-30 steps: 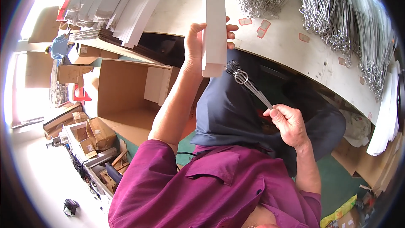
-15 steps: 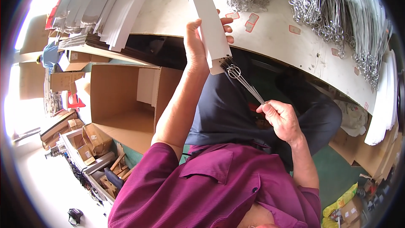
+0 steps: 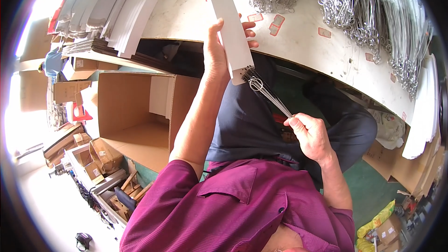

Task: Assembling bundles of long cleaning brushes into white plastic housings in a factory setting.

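Observation:
My left hand (image 3: 218, 46) grips a long flat white cardboard sleeve (image 3: 225, 16) near its lower end, held out over the edge of the worktable (image 3: 298, 37). My right hand (image 3: 311, 135) is closed on a thin bundle of metal skewers (image 3: 270, 95) with looped ends. The looped tips of the bundle sit right at the open lower mouth of the sleeve. Both hands hover above my lap, in front of the table edge.
Heaps of more looped metal skewers (image 3: 368, 18) lie on the table's far side. A stack of white sleeves (image 3: 116, 4) rests at the upper left. An open cardboard box (image 3: 140, 116) stands to my left, with smaller boxes (image 3: 100, 158) on the floor.
The white sleeve has tilted, its lower end swinging right toward the skewers. The skewer tips have come up to the sleeve's mouth. My view has shifted slightly.

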